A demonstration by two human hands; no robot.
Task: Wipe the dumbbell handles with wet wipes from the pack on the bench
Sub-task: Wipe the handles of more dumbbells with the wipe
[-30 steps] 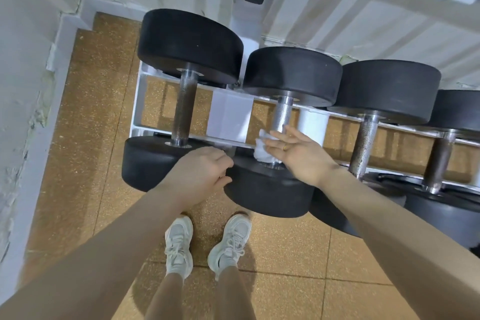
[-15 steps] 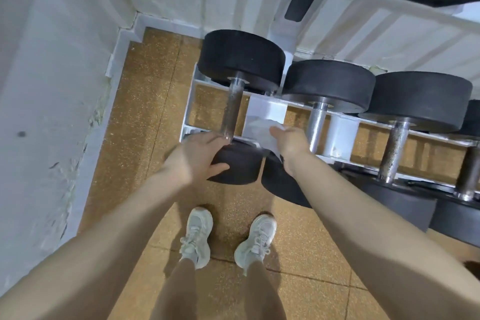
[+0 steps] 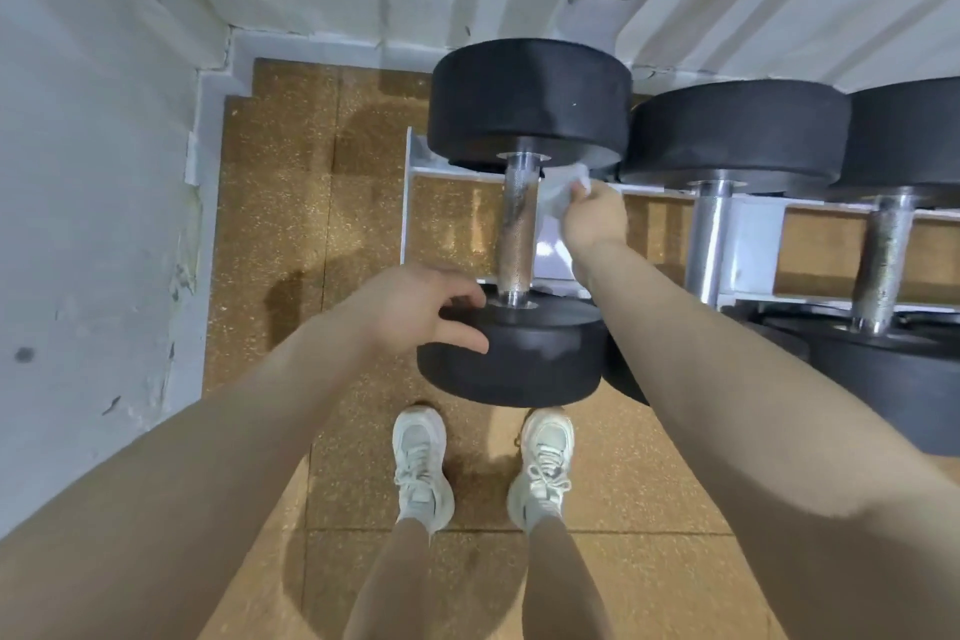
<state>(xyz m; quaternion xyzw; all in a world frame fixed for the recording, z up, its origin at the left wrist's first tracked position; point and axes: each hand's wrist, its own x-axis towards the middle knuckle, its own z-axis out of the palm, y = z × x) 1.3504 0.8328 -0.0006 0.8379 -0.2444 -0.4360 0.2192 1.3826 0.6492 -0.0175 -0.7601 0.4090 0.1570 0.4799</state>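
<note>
A: Status?

B: At the end dumbbell [image 3: 522, 224] on the rack [image 3: 748, 244], leftmost in the row. My right hand [image 3: 595, 216] pinches the wet wipe [image 3: 563, 190], bunched just beside the top of the knurled handle [image 3: 517, 229], on its right. Can't tell if the wipe touches the metal yet. My left hand [image 3: 415, 309] rests on the near weight head [image 3: 519, 359], fingers loosely spread, gripping nothing.

A: Step?

B: Wiping this handle, I judge just starting it. Next move: wrap the wipe round the bar and run it down to the near collar, left hand steadying the head so it doesn't roll.

A: The pack?

B: Not in view, nor its worktop. The rack holds more dumbbells to the right; two more handles [image 3: 883, 255] show.

A: Risk?

B: Knurling may snag the wipe.
</note>
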